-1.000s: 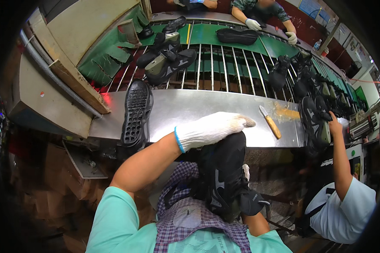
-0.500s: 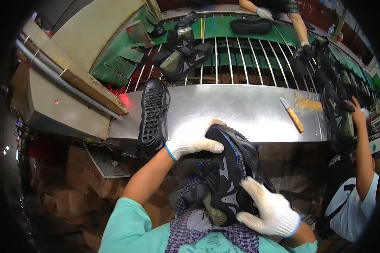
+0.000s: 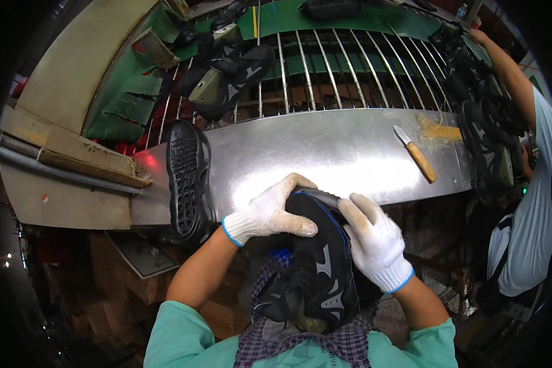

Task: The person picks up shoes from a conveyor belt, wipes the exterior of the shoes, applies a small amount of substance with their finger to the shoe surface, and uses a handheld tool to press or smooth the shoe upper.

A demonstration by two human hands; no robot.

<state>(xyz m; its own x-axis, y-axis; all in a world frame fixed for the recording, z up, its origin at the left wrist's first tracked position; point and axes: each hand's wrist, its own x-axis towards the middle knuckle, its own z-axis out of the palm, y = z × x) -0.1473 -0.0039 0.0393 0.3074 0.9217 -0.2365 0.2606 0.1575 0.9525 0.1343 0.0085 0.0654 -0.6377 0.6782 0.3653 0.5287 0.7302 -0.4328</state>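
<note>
A black and grey shoe (image 3: pixel 334 260) is held upright between my body and the bench, toe up, its heel end against my apron. A greenish form shows inside its opening. My left hand (image 3: pixel 270 214), in a white knit glove, is closed around the toe, thumb lying on the upper. A black sole (image 3: pixel 323 197) edges the toe, beside a blue line on the upper. My right hand (image 3: pixel 377 248), also gloved, has its fingers bent against the sole's edge near the toe; its thumb is mostly hidden.
A loose black sole (image 3: pixel 187 178) stands at the left of the metal bench (image 3: pixel 257 162). A wooden-handled knife (image 3: pixel 419 161) lies at the right. Beyond are metal rollers (image 3: pixel 331 67) with shoes (image 3: pixel 227 80). A co-worker's arm (image 3: pixel 509 73) reaches over piled shoes (image 3: pixel 487 147).
My right hand has moved from the shoe's lower side up to the sole's edge near the toe. My left hand keeps its hold. The view has shifted, and the far co-worker's hands have left it.
</note>
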